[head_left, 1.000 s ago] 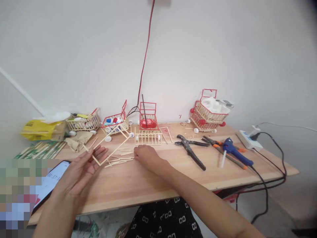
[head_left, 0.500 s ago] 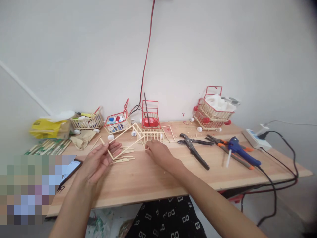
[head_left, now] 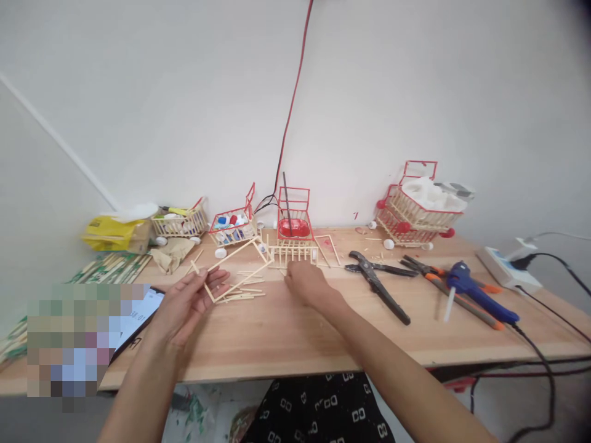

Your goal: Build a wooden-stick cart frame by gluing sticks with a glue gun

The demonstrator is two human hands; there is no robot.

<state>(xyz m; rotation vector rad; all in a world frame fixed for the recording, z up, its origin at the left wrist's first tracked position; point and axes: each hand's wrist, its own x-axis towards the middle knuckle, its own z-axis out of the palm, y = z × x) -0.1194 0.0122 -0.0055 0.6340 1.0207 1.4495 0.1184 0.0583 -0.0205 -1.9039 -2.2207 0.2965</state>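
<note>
My left hand (head_left: 196, 301) is closed on one end of a frame of thin wooden sticks (head_left: 244, 280), pinched between thumb and fingers and held tilted above the table. Under the frame lie several loose sticks (head_left: 249, 295). My right hand (head_left: 305, 284) is curled in front of a small stick-built cart (head_left: 295, 251) with a red handle and white wheels. Its fingertips are turned away, and what they hold, if anything, is hidden. Inside that cart sits a red container (head_left: 294, 228) with a dark rod standing in it.
More stick carts stand along the wall: one (head_left: 233, 231) with small bottles, a bigger one (head_left: 415, 212) with white items. Black cutters (head_left: 378, 286), orange-handled pliers (head_left: 462, 295), a blue glue gun (head_left: 482, 295) and a power strip (head_left: 508, 271) lie right. A phone (head_left: 138, 314) lies left.
The view has turned left, so the tabletop things appear farther right. My left hand still holds the stick frame, now slightly lower. My right hand stays curled in front of the cart.
</note>
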